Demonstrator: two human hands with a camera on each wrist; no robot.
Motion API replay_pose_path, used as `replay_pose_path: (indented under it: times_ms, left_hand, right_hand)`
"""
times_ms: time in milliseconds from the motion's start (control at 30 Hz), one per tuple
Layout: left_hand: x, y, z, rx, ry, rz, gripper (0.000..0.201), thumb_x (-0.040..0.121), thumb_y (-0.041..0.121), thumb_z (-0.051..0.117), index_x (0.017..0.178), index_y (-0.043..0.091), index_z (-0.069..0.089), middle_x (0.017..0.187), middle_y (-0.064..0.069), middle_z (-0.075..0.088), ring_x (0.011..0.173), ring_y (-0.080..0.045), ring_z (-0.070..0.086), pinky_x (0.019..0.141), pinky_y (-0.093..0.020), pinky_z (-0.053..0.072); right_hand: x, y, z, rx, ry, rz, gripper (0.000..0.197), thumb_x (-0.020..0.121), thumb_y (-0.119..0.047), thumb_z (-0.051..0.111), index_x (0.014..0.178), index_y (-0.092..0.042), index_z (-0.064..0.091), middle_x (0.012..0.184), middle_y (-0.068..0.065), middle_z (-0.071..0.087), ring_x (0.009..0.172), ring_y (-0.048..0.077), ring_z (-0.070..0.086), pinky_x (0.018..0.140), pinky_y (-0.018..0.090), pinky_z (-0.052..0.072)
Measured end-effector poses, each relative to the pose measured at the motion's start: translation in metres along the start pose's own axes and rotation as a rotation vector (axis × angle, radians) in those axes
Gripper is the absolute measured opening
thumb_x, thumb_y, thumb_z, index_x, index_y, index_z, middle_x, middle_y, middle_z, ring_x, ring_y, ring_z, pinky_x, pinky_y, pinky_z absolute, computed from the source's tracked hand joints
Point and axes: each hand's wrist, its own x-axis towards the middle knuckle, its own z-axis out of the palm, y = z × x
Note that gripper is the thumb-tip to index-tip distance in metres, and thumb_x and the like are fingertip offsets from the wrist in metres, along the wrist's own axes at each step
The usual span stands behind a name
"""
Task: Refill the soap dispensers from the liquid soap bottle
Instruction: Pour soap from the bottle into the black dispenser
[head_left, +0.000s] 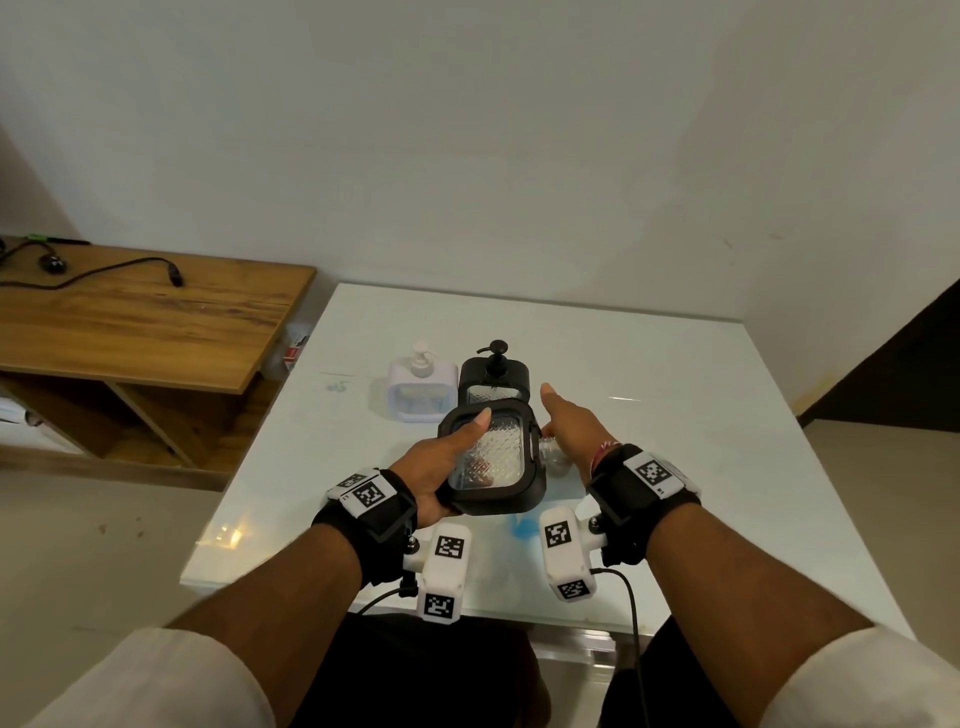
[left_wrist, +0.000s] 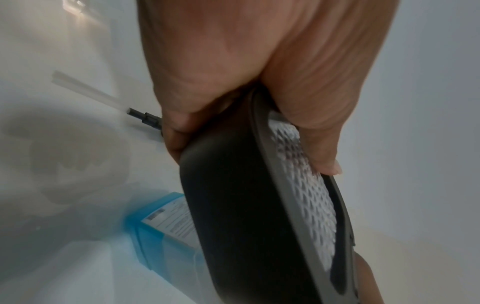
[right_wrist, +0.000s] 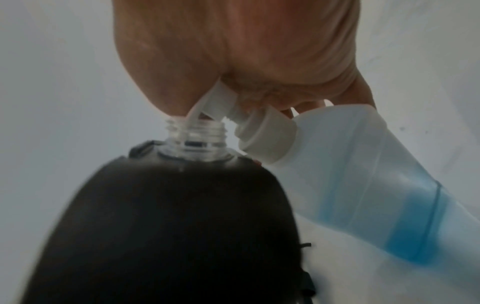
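Black dispenser (head_left: 493, 457) – diamond-textured clear panel, white dispenser (head_left: 420, 387), blue-tinted soap bottle (right_wrist: 376, 185)

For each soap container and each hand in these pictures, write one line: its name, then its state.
Held black dispenser: tilted, pump removed, clear threaded neck open.
Soap bottle: tipped, flip cap open at the dispenser's neck, blue liquid inside.
Second black dispenser: upright on table, pump fitted.
White dispenser: upright, pump fitted.
Left hand: grips held dispenser.
Right hand: holds soap bottle.

Glossy white table (head_left: 675, 467), white soap dispenser (head_left: 422, 387) beside black soap dispenser (head_left: 494, 375) standing near its middle
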Motion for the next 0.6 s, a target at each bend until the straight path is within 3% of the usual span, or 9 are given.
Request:
replay_pose_path:
  times_ms: [67,133,200,267,333,433,600]
  left_hand:
    - [0.0012,0.0014,-0.0007,0.003,0.002,0.009,0.048,0.081,0.041,0.071,0.119,0.010,0.070,0.110,-0.014,0.077,0.089,-0.027,0.077,0.075,-0.039,0.061]
    - [0.0016,0.0011,-0.0006,0.012,0.008,0.002,0.044,0.087,0.041,0.070,0.119,0.011,0.070,0.107,-0.013,0.078,0.086,-0.027,0.078,0.074,-0.039,0.061]
    - [0.0009,0.0002,0.0005,0.018,0.014,0.002,0.039,0.093,0.041,0.067,0.118,0.012,0.070,0.105,-0.012,0.078,0.084,-0.026,0.078,0.069,-0.038,0.062]
    - [0.0019,0.0002,0.0003,0.023,0.020,0.005,0.040,0.091,0.042,0.067,0.117,0.012,0.070,0.107,-0.012,0.078,0.086,-0.026,0.078,0.074,-0.039,0.061]
    - [0.0028,0.0001,-0.0021,0.038,0.024,0.001,0.040,0.089,0.042,0.068,0.115,0.011,0.071,0.108,-0.012,0.078,0.087,-0.026,0.078,0.076,-0.040,0.060]
    - [0.0026,0.0023,-0.0033,0.031,0.016,-0.005,0.039,0.087,0.039,0.070,0.112,0.009,0.071,0.103,-0.014,0.078,0.082,-0.026,0.078,0.065,-0.037,0.063]
    - [0.0046,0.0022,-0.0035,0.029,0.035,-0.014,0.031,0.097,0.036,0.064,0.109,0.008,0.071,0.095,-0.013,0.079,0.076,-0.025,0.078,0.057,-0.035,0.062]
  right_hand:
    - [-0.0005,-0.0013,0.0006,-0.090,-0.004,-0.017,0.060,0.104,-0.048,0.024,0.126,-0.003,0.056,0.130,0.022,0.057,0.120,0.036,0.053,0.106,0.039,0.037]
    - [-0.0018,-0.0010,0.0007,-0.103,-0.003,-0.012,0.054,0.106,-0.041,0.022,0.130,-0.004,0.053,0.131,0.021,0.056,0.119,0.035,0.052,0.103,0.036,0.036]
    - [0.0018,0.0003,-0.0004,-0.093,0.011,-0.020,0.053,0.105,-0.041,0.024,0.125,-0.003,0.055,0.129,0.021,0.056,0.118,0.034,0.052,0.103,0.036,0.036]
    - [0.0027,0.0015,-0.0008,0.000,0.022,-0.018,0.055,0.103,-0.049,0.027,0.112,-0.005,0.059,0.123,0.019,0.060,0.114,0.033,0.055,0.105,0.039,0.038]
    - [0.0034,0.0014,0.0016,0.041,-0.003,-0.010,0.060,0.102,-0.054,0.025,0.118,-0.007,0.059,0.123,0.017,0.060,0.111,0.030,0.054,0.108,0.042,0.036]
    - [0.0003,-0.0002,0.0017,0.019,-0.017,-0.008,0.064,0.102,-0.054,0.023,0.125,-0.005,0.057,0.129,0.018,0.057,0.116,0.030,0.052,0.109,0.041,0.034]
    - [0.0031,0.0000,0.0026,-0.174,-0.003,-0.024,0.060,0.104,-0.048,0.024,0.129,-0.004,0.056,0.131,0.020,0.056,0.119,0.033,0.051,0.095,0.033,0.034]
